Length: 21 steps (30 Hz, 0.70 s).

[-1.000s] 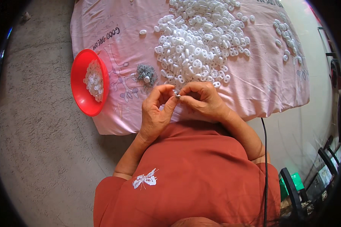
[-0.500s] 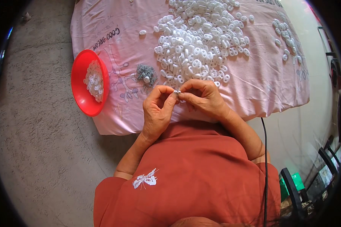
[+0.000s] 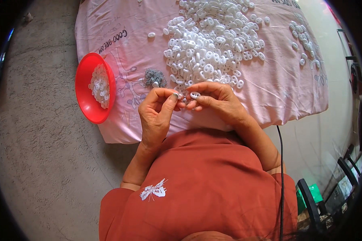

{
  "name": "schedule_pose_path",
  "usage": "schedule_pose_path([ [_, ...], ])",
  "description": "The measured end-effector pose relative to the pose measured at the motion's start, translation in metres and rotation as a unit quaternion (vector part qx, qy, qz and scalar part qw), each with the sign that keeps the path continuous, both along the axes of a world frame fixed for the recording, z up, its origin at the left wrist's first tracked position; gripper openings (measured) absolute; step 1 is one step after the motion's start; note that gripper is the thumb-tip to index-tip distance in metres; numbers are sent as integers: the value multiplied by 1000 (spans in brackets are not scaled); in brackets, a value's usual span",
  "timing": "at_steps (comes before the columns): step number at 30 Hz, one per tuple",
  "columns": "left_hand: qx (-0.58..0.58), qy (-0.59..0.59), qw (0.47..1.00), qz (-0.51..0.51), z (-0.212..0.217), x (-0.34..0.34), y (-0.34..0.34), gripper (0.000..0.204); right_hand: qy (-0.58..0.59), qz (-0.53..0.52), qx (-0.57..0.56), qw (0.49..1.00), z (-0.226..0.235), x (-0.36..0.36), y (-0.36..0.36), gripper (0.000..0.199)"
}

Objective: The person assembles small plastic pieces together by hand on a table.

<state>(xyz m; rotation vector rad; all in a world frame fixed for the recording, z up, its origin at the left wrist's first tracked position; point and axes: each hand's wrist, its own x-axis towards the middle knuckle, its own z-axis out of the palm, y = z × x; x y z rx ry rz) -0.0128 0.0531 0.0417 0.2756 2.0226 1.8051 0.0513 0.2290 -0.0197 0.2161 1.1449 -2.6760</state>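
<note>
My right hand (image 3: pixel 219 102) pinches a white oval plastic piece with two holes (image 3: pixel 195 95) between thumb and forefinger. Close beside it, my left hand (image 3: pixel 156 116) has thumb and forefinger pressed together on a small white piece (image 3: pixel 175 94), mostly covered by the fingertips. A small gap separates the two hands. Just beyond them spreads a big heap of the same white two-hole pieces (image 3: pixel 207 52). Past the left fingers sits a tangle of short grey strands (image 3: pixel 153 75), with one white piece (image 3: pixel 155 84) at its near edge.
At the left edge of the pink cloth-covered table (image 3: pixel 269 88) a red bowl (image 3: pixel 84 96) holds several white pieces. More white pieces (image 3: pixel 303 38) lie apart at the far right. A black cable (image 3: pixel 281 172) runs down beside my right arm.
My hands have come apart from a shared pinch. The left moved a little to the left with a small white piece; the two-hole piece now shows in the right fingers.
</note>
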Motion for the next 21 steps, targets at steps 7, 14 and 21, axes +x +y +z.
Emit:
schedule_pose_path([
  [7, -12, -105, 993, -54, 6, 5, -1, 7, -8, -19, -46, 999, -1, 2, 2, 25],
  [14, -28, -142, 988, -59, 10, 6, 2, 6, -10, -24, -60, 998, 0, 1, 1, 26],
  [21, -24, -154, 986, -66, 10, 6, 3, 6, -12, -16, -52, 998, -2, 1, 2, 25],
])
